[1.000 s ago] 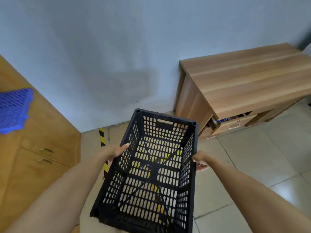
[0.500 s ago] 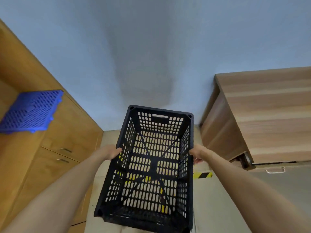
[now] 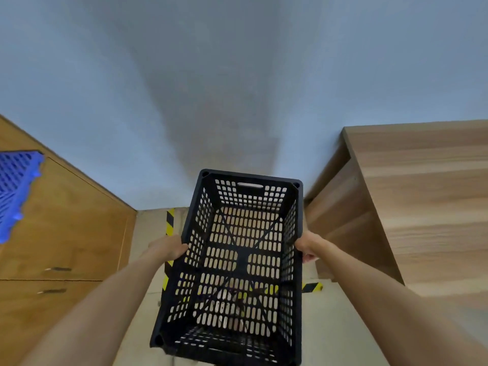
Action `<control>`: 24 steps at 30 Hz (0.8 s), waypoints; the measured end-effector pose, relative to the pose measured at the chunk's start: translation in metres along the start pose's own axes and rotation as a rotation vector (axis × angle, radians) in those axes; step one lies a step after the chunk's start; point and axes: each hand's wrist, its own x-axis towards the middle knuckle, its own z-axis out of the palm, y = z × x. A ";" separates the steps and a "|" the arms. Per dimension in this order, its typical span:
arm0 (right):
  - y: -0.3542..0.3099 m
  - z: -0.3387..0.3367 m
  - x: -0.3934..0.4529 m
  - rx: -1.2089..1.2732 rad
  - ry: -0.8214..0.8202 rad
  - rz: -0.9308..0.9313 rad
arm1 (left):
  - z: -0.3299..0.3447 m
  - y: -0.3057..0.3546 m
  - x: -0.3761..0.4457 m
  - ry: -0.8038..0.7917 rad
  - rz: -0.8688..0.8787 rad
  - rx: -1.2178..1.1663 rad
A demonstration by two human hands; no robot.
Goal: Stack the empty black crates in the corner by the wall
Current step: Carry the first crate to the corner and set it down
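- Blue perforated plastic panel (image 3: 15,191) lies at the left edge of the frame on a brown wooden cabinet (image 3: 68,233).
- Left hand (image 3: 169,247) clasps the left long wall of the black perforated plastic crate (image 3: 237,260).
- The crate, centre frame, is held above the floor, open side up, long axis running from the bottom of the frame toward the grey-blue wall (image 3: 211,88).
- Right hand (image 3: 307,245) clasps the right wall.
- Light wooden table (image 3: 422,194) fills the right of the frame.

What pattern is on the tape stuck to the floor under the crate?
Yellow and black diagonal stripes on the floor tape, clearest in the head view.
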 end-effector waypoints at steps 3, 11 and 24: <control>-0.026 -0.010 0.024 0.076 -0.031 0.057 | -0.020 0.007 0.029 -0.036 -0.007 0.007; -0.050 -0.018 0.126 -0.085 -0.013 0.013 | -0.026 0.027 0.094 -0.109 -0.032 -0.155; -0.075 -0.022 0.261 -0.206 -0.017 -0.108 | 0.056 0.060 0.217 0.068 -0.257 -0.419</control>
